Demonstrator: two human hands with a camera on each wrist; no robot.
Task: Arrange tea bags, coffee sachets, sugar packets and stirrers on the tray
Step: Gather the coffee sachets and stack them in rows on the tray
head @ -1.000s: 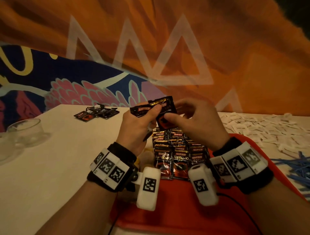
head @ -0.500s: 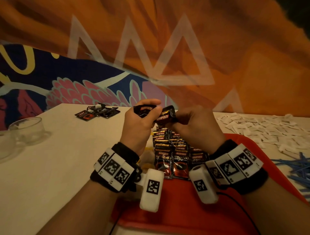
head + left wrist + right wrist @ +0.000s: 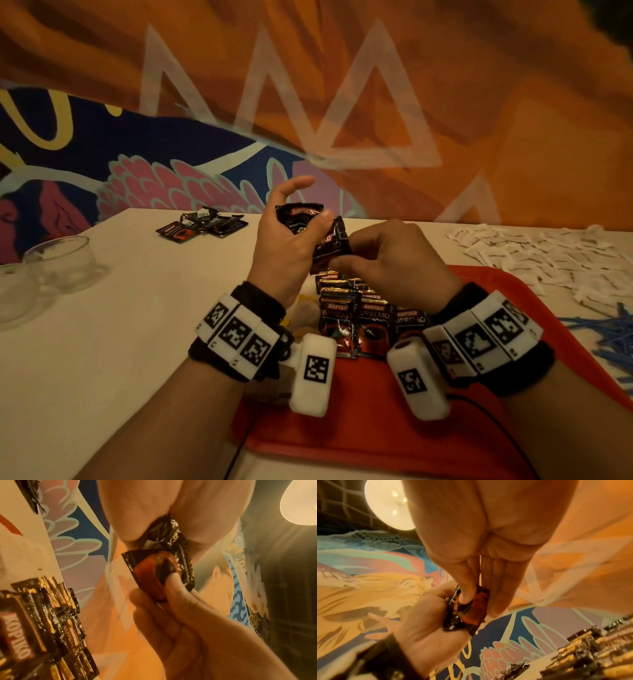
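Note:
Both hands are raised over the red tray [image 3: 404, 428]. My left hand [image 3: 291, 240] holds a black coffee sachet [image 3: 299, 217] under its thumb, forefinger lifted. My right hand [image 3: 387, 260] pinches a second sachet [image 3: 330, 246] [image 3: 163, 566] [image 3: 471, 609] between thumb and fingers, right beside the left one. Rows of black coffee sachets [image 3: 359, 315] lie overlapped on the tray beneath the hands. White sugar packets [image 3: 548, 257] are spread over the table at the right, and blue stirrers [image 3: 609, 339] lie at the right edge.
A few more coffee sachets [image 3: 202, 224] lie loose on the white table at the back left. Two glass bowls [image 3: 58, 260] stand at the far left. A painted wall runs close behind the table. A black cable crosses the tray's near part.
The hands have shifted slightly right and lower. The left forefinger has lifted off its sachet, and the right hand has turned its sachet more upright.

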